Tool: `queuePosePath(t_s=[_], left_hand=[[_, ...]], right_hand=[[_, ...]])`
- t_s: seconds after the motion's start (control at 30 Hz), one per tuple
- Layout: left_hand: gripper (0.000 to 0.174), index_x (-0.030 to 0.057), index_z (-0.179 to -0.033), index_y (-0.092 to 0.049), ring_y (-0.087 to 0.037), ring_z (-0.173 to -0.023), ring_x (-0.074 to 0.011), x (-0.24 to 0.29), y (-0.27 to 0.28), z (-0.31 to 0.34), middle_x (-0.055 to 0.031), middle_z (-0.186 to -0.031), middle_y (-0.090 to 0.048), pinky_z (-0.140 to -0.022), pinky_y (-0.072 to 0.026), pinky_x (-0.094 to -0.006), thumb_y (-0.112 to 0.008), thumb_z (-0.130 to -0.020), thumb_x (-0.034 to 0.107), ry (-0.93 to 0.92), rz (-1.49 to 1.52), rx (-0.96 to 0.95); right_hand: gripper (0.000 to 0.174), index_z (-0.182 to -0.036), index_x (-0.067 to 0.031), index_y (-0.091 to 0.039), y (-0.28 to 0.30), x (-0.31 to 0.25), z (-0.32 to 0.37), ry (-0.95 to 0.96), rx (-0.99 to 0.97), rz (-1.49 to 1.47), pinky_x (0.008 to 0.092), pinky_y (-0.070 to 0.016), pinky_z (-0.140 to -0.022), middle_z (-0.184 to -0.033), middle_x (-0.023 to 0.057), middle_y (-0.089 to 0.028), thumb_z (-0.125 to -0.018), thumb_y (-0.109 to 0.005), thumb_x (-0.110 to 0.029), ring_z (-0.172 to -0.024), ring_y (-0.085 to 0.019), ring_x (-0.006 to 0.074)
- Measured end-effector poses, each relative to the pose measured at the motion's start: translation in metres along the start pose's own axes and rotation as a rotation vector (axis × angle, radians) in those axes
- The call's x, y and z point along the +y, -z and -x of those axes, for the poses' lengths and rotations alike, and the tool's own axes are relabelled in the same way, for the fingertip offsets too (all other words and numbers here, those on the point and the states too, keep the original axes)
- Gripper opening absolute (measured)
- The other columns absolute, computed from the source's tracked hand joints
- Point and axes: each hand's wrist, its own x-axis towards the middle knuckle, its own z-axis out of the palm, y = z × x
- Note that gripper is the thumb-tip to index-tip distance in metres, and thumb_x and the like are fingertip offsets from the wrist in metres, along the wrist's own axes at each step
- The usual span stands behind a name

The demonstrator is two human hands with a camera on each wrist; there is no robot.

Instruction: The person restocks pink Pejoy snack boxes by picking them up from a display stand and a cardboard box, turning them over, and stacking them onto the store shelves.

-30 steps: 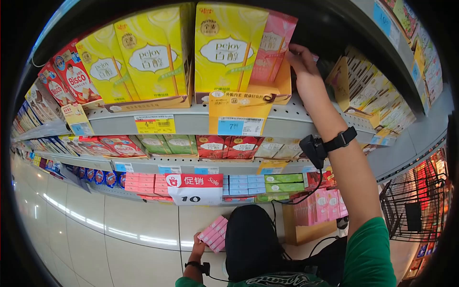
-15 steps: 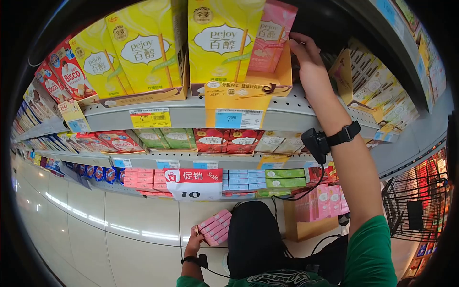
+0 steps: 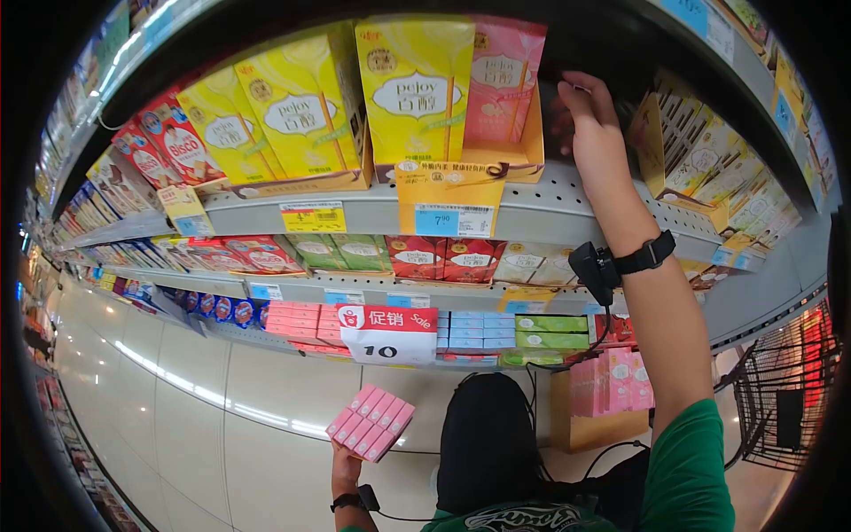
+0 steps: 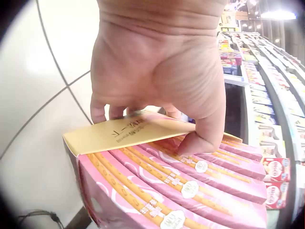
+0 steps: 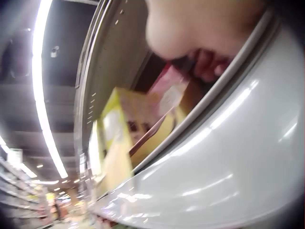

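My left hand (image 3: 345, 470) grips a yellow-edged display carton packed with several pink snack boxes (image 3: 370, 422), low over the floor in the head view. In the left wrist view its thumb presses the front of the pink boxes, while the other fingers go behind the carton's yellow flap (image 4: 128, 131). My right hand (image 3: 596, 124) reaches into a dark gap on the upper shelf, right of a pink Pejoy box (image 3: 502, 80) in an open yellow tray (image 3: 532, 146). The right wrist view shows its fingers (image 5: 207, 64) bent in shadow; whether they hold anything I cannot tell.
Yellow Pejoy boxes (image 3: 415, 93) stand left of the pink one. Another tray of upright cartons (image 3: 700, 155) is right of the gap. Perforated shelf edges (image 3: 567, 199) run across. On the floor sits a cardboard box (image 3: 607, 429) of pink packs, with a black wire basket (image 3: 789, 390) beyond.
The left hand has moved left with its carton and tilted it, so more box ends face up. The right hand has shifted slightly away from the yellow tray. The head view has turned somewhat.
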Motion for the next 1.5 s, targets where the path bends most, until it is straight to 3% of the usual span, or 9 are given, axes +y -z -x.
queuePosePath(t_s=[0.17,0.53,0.73,0.9,0.97,1.13,1.3,1.4,1.5], left_hand=[[0.063,0.003,-0.14,-0.036,-0.053,-0.122,-0.0256,0.077,-0.042,0.024,-0.0122,-0.135,-0.051,-0.102,-0.0455,-0.0402,-0.065,-0.087,0.023,-0.071,-0.076,0.008],[0.047,0.0003,-0.135,-0.044,-0.057,-0.115,-0.024,0.137,-0.194,0.05,-0.0133,-0.132,-0.054,-0.097,-0.0486,-0.0391,-0.052,-0.097,0.027,0.148,-0.191,-0.057],[0.045,0.0,-0.133,-0.046,-0.058,-0.113,-0.0235,0.097,-0.223,0.034,-0.0131,-0.131,-0.055,-0.096,-0.0487,-0.0384,-0.052,-0.097,0.026,0.362,-0.383,-0.185],[0.043,-0.0002,-0.132,-0.047,-0.058,-0.112,-0.023,0.092,-0.199,0.044,-0.013,-0.129,-0.056,-0.095,-0.0487,-0.0379,-0.052,-0.097,0.025,0.314,-0.626,-0.152],[0.043,-0.0003,-0.132,-0.047,-0.058,-0.111,-0.0228,0.094,-0.176,0.049,-0.013,-0.129,-0.057,-0.094,-0.0488,-0.0376,-0.052,-0.097,0.025,0.256,-0.78,-0.104],[0.041,-0.0005,-0.13,-0.049,-0.059,-0.109,-0.0224,0.096,-0.108,0.047,-0.0129,-0.127,-0.058,-0.093,-0.0488,-0.0371,-0.052,-0.097,0.024,0.169,-1.222,-0.06],[0.04,-0.0007,-0.129,-0.05,-0.059,-0.108,-0.0219,0.098,-0.072,0.04,-0.0128,-0.126,-0.059,-0.092,-0.0489,-0.0365,-0.051,-0.097,0.023,0.1,-1.509,-0.096],[0.035,-0.0017,-0.124,-0.054,-0.059,-0.104,-0.021,0.088,-0.139,0.052,-0.0124,-0.12,-0.062,-0.089,-0.0485,-0.0351,-0.05,-0.097,0.021,-0.031,-1.425,-0.123],[0.032,-0.0021,-0.121,-0.058,-0.061,-0.104,-0.021,0.097,-0.221,0.068,-0.0129,-0.117,-0.064,-0.088,-0.0497,-0.0341,-0.052,-0.096,0.017,0.073,-1.413,-0.085]], right_hand=[[0.022,-0.109,-0.0056,-0.054,0.027,-0.018,0.035,0.042,-0.081,-0.161,0.0216,-0.0412,-0.062,-0.087,0.0016,-0.055,-0.093,-0.058,-0.019,-0.071,-0.049,0.0069],[0.035,-0.116,-0.0059,-0.057,0.136,0.009,0.227,-0.226,-0.95,0.178,0.0277,-0.0478,-0.064,-0.101,0.0064,-0.058,-0.088,-0.066,-0.024,-0.084,-0.058,0.0139],[0.023,-0.108,-0.0056,-0.061,0.249,0.077,0.259,-0.373,-0.497,0.312,0.0262,-0.0467,-0.067,-0.089,0.0031,-0.062,-0.088,-0.065,-0.016,-0.08,-0.059,0.0123],[0.023,-0.104,-0.0033,-0.061,0.384,0.156,0.305,-0.486,-0.157,0.628,0.0297,-0.0484,-0.065,-0.091,0.0085,-0.063,-0.085,-0.066,-0.015,-0.079,-0.06,0.0175],[0.026,-0.103,-0.0011,-0.06,0.426,0.183,0.328,-0.38,-0.083,0.958,0.0328,-0.0495,-0.067,-0.094,0.0119,-0.063,-0.084,-0.068,-0.017,-0.08,-0.062,0.0234],[0.058,-0.119,0.0008,-0.056,0.488,0.22,0.377,-0.544,0.173,0.989,0.0408,-0.0475,-0.088,-0.108,0.0241,-0.06,-0.078,-0.074,-0.035,-0.099,-0.059,0.0379],[0.075,-0.13,0.0033,-0.047,0.49,0.246,0.392,-0.831,0.184,0.816,0.0363,-0.0468,-0.092,-0.116,0.0206,-0.061,-0.078,-0.075,-0.042,-0.109,-0.059,0.0302],[0.065,-0.129,0.0024,-0.049,0.499,0.272,0.407,-0.827,0.037,0.467,0.0327,-0.0482,-0.089,-0.113,0.0132,-0.064,-0.082,-0.075,-0.033,-0.101,-0.06,0.0172],[0.053,-0.127,0.0023,-0.052,0.504,0.269,0.409,-0.845,0.101,0.291,0.0306,-0.0498,-0.084,-0.113,0.0105,-0.064,-0.085,-0.073,-0.022,-0.099,-0.061,0.0163]])
